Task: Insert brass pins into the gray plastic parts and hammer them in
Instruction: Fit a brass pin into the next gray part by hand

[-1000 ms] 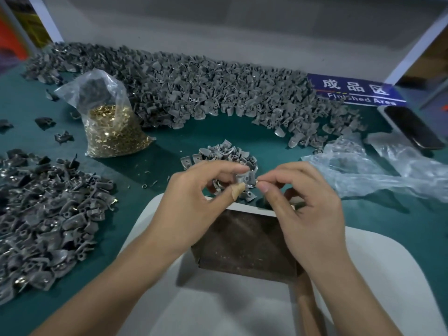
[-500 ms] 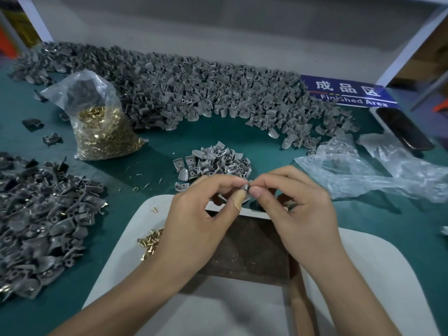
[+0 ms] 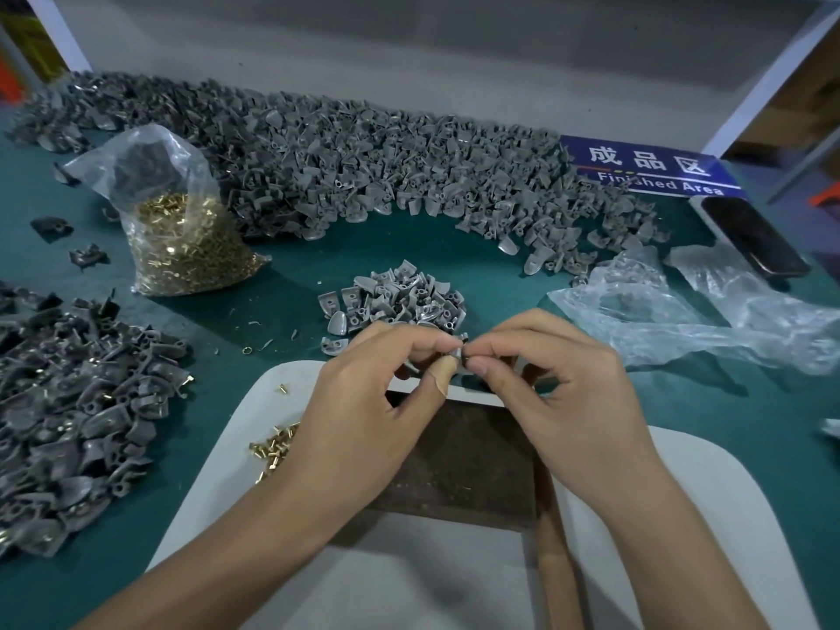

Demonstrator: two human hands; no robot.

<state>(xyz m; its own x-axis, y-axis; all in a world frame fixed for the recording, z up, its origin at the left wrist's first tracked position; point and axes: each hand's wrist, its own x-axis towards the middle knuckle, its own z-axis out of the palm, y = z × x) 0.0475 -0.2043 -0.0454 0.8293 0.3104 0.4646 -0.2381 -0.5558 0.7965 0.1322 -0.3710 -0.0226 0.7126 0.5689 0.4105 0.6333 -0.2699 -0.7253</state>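
The left hand (image 3: 363, 416) pinches a gray plastic part (image 3: 456, 355) above the dark block (image 3: 459, 461), while the right hand (image 3: 568, 402) pinches something tiny against it, too small to identify. Loose brass pins (image 3: 272, 447) lie on the white board (image 3: 218, 484) just left of the hands, a small pile of gray parts (image 3: 400, 297) sits beyond the fingers, and the bag of pins (image 3: 182, 238) stands farther left.

A blue sign (image 3: 651, 169) reads "Finished Area". Just right of it lies a dark phone (image 3: 752, 235). Crumpled clear plastic (image 3: 691, 316) lies below the sign.
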